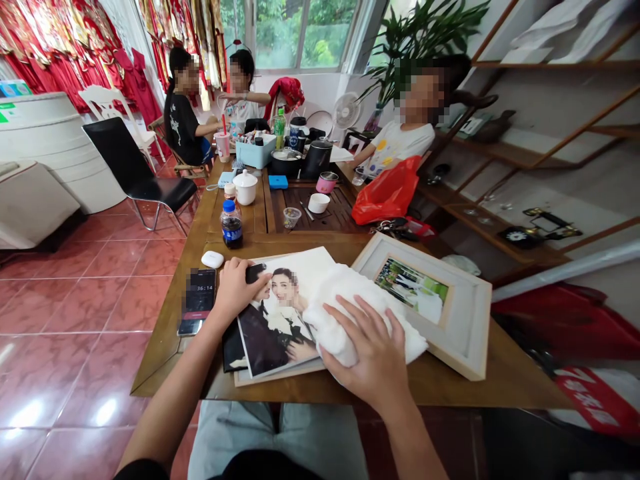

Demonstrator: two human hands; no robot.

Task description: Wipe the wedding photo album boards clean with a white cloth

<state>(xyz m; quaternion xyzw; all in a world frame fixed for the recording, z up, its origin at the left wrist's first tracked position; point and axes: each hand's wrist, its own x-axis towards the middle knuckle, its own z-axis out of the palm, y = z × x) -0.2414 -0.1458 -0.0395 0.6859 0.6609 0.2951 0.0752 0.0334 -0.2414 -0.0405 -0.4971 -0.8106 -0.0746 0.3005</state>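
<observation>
My left hand (pixel 231 291) rests at the top edge of a glossy portrait print (pixel 273 340) of a couple, its fingers pinching a small black object (pixel 255 273). My right hand (pixel 367 350) presses down on a bunched white cloth (pixel 350 317) lying over the print's right side and the corner of a wide-matted framed photo (pixel 420 300). The cloth hides part of the print and the frame's left corner. A dark sheet (pixel 231 347) sticks out beneath the print's left edge. A phone with a lit timer screen (pixel 199 298) lies left of my left hand.
A wooden table (pixel 430 380) runs ahead, holding a cola bottle (pixel 232 225), white earbud case (pixel 213 259), lidded white cup (pixel 245 187), and tea tray (pixel 320 213). Several people sit at the far end. A red plastic bag (pixel 385 191) lies at the right.
</observation>
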